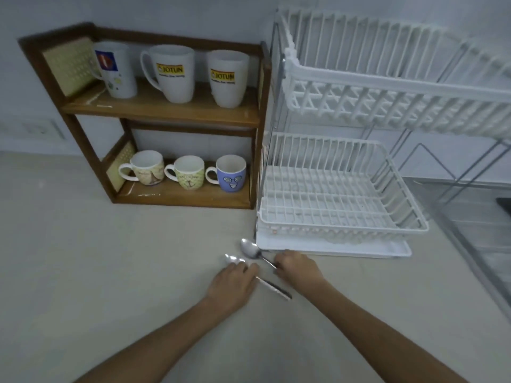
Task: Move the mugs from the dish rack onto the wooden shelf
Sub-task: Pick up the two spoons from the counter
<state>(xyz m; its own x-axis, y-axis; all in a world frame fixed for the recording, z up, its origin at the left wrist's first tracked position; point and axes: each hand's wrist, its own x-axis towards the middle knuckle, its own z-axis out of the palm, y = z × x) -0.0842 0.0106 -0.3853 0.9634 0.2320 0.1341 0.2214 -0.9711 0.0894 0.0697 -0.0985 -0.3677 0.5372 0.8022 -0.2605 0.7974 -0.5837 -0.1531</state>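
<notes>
The wooden shelf [163,111] stands at the back left. Its top board holds three tall white mugs [173,74]. Its bottom board holds three small mugs, the right one blue with a face [231,175]. The white two-tier dish rack [343,211] beside it shows no mugs in either basket. On the counter in front, my left hand [235,283] is closed on one metal spoon [273,288]. My right hand [297,268] grips the handle of a second spoon [250,248], whose bowl lies near the rack's tray corner.
A white drip tray [387,251] lies under the rack. A steel sink [475,225] sits at the right edge. A wall socket [44,129] is at the far left. The beige counter [110,272] stretches in front of the shelf.
</notes>
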